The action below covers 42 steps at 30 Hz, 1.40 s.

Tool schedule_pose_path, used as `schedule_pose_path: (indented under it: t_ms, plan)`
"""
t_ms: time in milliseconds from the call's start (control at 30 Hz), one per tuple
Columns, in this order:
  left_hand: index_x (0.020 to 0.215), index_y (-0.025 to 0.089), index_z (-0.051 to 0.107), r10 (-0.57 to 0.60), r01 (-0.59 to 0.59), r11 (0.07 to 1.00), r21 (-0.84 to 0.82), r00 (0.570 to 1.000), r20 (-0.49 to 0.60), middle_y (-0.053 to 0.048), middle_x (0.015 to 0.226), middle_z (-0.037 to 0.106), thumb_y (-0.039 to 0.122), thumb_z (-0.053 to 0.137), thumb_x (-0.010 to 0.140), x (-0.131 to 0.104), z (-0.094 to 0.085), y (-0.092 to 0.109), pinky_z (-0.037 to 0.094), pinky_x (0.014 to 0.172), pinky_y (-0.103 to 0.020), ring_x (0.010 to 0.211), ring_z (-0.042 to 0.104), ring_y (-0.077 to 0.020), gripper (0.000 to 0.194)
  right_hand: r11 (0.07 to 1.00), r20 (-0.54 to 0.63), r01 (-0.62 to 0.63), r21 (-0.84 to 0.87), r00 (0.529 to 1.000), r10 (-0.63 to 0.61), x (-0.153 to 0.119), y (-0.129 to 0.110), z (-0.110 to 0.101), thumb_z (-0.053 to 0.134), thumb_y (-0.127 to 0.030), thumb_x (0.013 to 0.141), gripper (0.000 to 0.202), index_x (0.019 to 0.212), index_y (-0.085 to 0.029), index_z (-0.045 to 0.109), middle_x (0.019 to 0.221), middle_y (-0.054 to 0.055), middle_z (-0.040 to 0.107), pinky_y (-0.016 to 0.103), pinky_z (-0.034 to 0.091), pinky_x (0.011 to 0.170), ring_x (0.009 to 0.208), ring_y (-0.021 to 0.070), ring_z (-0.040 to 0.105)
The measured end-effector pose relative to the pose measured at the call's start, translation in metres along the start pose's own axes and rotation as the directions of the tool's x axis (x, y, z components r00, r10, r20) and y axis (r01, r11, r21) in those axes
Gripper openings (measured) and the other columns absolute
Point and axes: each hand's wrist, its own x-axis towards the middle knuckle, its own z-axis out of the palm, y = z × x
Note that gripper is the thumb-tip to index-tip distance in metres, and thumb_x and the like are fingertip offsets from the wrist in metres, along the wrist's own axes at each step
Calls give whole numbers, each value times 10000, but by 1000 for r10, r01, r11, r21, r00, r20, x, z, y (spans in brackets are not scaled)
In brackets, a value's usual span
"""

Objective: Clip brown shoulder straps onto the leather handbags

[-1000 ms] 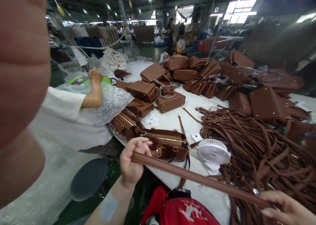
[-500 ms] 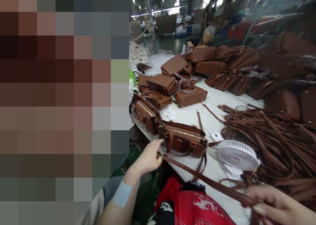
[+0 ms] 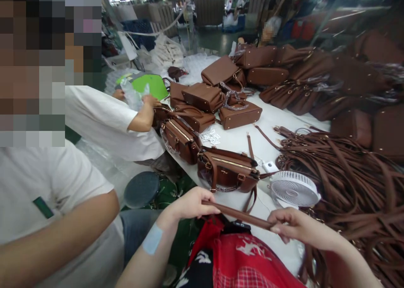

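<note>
The strap (image 3: pixel 243 215), the strap pile (image 3: pixel 344 174) and the bags (image 3: pixel 203 96) are brown, the nearest with a gold zip (image 3: pixel 232 161). Table (image 3: pixel 236 137), fan (image 3: pixel 295 190) and farther shirt (image 3: pixel 101 124) are white. The apron (image 3: pixel 230 252) is red with a white print and white-lined check; the cloth (image 3: pixel 199 268), black with white shapes. The patch (image 3: pixel 152 239) is pale blue, the stool (image 3: pixel 142 190) dark blue-grey, the panel (image 3: pixel 150 86) bright green.

No legible text: tiny gold mark (image 3: pixel 226 172) on one handbag (image 3: pixel 234 180), blurred white print (image 3: pixel 252 249) on red apron (image 3: pixel 227 246).

White table (image 3: pixel 235 141): brown handbags (image 3: pixel 229 176), some upright, some on sides; tangled brown straps (image 3: pixel 342 180); white fan (image 3: pixel 295 189); small white slips (image 3: pixel 211 136).
</note>
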Motion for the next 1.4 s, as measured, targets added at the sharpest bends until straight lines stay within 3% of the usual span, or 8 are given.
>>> schedule_pose_path:
  t_ms: [133,233,367,500,633,967,1167,1400]
  plan:
    - [945,154,670,152,-156,968,197,988,35,-11,716,661,472,674,776,9,12,11,409,546,-199,600,583,-125,360,998,-1,7,65,1000,-7,10,-5,11,570,-513,884,367,809,-154,591,582,-36,502,219,342,508,522,87,438]
    - [945,161,655,288,-289,918,271,957,45,-23,775,678,450,667,791,33,47,31,412,592,-212,672,596,-141,328,984,-119,66,165,992,-46,34,-11,24,589,-545,858,383,810,-166,565,593,-34,524,231,363,518,529,98,465]
    - [852,159,630,294,-280,931,235,955,-29,-8,686,648,400,486,916,57,71,49,388,571,-212,620,562,-125,288,944,-320,215,249,938,-129,49,-14,29,530,-565,885,378,833,-191,526,646,-27,557,257,409,572,577,118,502]
    - [824,167,645,310,-276,916,291,947,-78,11,655,623,372,518,896,61,65,54,362,553,-206,590,530,-114,251,931,-427,279,237,890,-158,41,-16,23,386,-546,953,397,913,-188,553,679,-2,588,307,449,697,667,152,552]
    - [834,169,633,266,-246,931,271,963,-41,6,689,655,324,469,913,62,60,57,385,566,-206,591,565,-114,240,928,-442,273,255,886,-139,35,-15,20,473,-541,913,379,973,-182,576,797,30,633,337,473,785,789,181,599]
    - [902,196,649,371,-255,791,556,923,-103,-34,883,692,306,439,939,79,56,58,443,711,-252,809,617,-172,239,916,-548,308,256,827,-125,53,11,11,590,-475,856,341,991,-163,606,753,14,645,305,485,721,716,148,587]
    - [959,202,668,473,-240,657,715,869,-143,-49,968,699,333,385,968,121,12,86,457,801,-271,896,625,-187,312,934,-757,181,309,642,126,88,48,-29,671,-420,747,325,945,-164,643,819,32,667,268,504,606,677,140,589]
    - [971,188,679,370,-134,527,839,925,-85,-87,988,711,334,386,957,181,23,110,486,828,-307,927,648,-220,327,860,-728,222,460,649,221,126,54,-34,702,-407,736,267,790,-148,669,568,-5,584,214,449,436,503,113,533]
